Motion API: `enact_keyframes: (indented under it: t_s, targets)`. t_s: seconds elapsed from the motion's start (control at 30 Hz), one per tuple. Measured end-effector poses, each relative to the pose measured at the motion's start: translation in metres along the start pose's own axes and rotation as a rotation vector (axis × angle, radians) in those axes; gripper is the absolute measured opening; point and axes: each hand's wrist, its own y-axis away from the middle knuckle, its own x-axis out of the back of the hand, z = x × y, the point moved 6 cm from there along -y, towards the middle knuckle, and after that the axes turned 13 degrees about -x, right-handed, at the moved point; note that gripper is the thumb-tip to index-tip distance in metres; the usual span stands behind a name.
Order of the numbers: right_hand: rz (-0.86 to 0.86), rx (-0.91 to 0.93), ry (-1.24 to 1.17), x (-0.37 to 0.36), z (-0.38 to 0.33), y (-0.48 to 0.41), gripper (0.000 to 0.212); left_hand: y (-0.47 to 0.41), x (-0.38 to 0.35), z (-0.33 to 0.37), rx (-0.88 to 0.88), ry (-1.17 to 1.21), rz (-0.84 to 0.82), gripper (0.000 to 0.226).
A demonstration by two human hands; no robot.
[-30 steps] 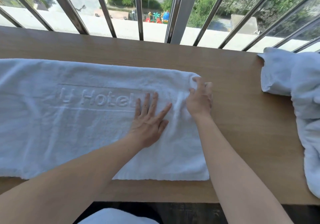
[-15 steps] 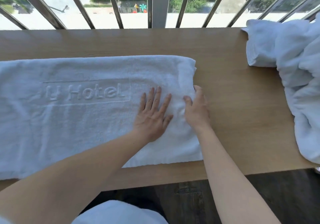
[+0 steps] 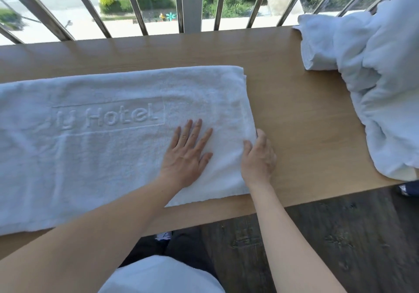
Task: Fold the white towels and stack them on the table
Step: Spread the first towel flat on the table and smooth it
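head view: one towel (image 3: 90,156) spread on the bench (image 3: 294,122)
left hand (image 3: 186,156): fingers released, pressing flat on the towel
right hand (image 3: 258,159): fingers curled, grasping the towel's end edge
crumpled towels (image 3: 374,77): well right of the fingers

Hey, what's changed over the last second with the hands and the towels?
The right hand slid along the right edge of the flat towel, from the far corner toward the person, and now grips that edge midway. The left hand stayed pressed flat on it; the crumpled towels stayed put on the table.
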Motion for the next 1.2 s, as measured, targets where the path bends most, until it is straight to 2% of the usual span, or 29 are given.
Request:
enact_keyframes:
  t_s: [0.07,0.17,0.3,0.37,0.43,0.53,0.63,0.7,0.77,0.93,1.1,1.2]
  targets:
    - [0.074,-0.015,0.021,0.0,0.006,0.019,0.051,0.008,-0.001,-0.002,0.031,-0.002,-0.008,0.066]
    - [0.105,0.083,0.1,-0.002,0.024,0.043,0.048,0.024,-0.002,-0.007,0.052,0.012,-0.021,0.066]
    - [0.169,-0.082,0.176,0.007,0.034,0.033,0.045,0.052,0.0,-0.024,0.06,0.015,-0.013,0.065]
    - [0.24,-0.083,0.204,0.008,0.016,0.041,0.052,0.062,0.003,-0.033,0.082,0.06,0.027,0.065]
    - [0.248,0.088,0.18,-0.003,-0.016,0.058,0.061,0.065,0.011,-0.046,0.134,0.14,0.115,0.065]
    - [0.12,0.387,0.177,-0.032,-0.068,0.086,0.061,0.062,0.025,-0.079,0.247,0.166,0.213,0.059]
    - [-0.028,0.562,0.217,-0.066,-0.116,0.101,0.063,0.057,0.026,-0.11,0.354,0.17,0.173,0.06]
    - [-0.104,0.601,0.231,-0.085,-0.139,0.098,0.061,0.051,0.022,-0.116,0.369,0.141,0.135,0.062]
    - [-0.153,0.586,0.243,-0.097,-0.148,0.089,0.058,0.048,0.019,-0.115,0.36,0.116,0.121,0.064]
    - [-0.092,0.563,0.338,-0.092,-0.135,0.047,0.068,0.046,0.019,-0.113,0.325,0.071,0.09,0.063]
    - [-0.007,0.352,0.376,-0.054,-0.089,-0.023,0.065,0.053,0.022,-0.108,0.334,0.072,0.128,0.061]
    - [-0.026,0.225,0.341,-0.038,-0.074,-0.051,0.062,0.047,0.029,-0.107,0.332,0.052,0.155,0.061]
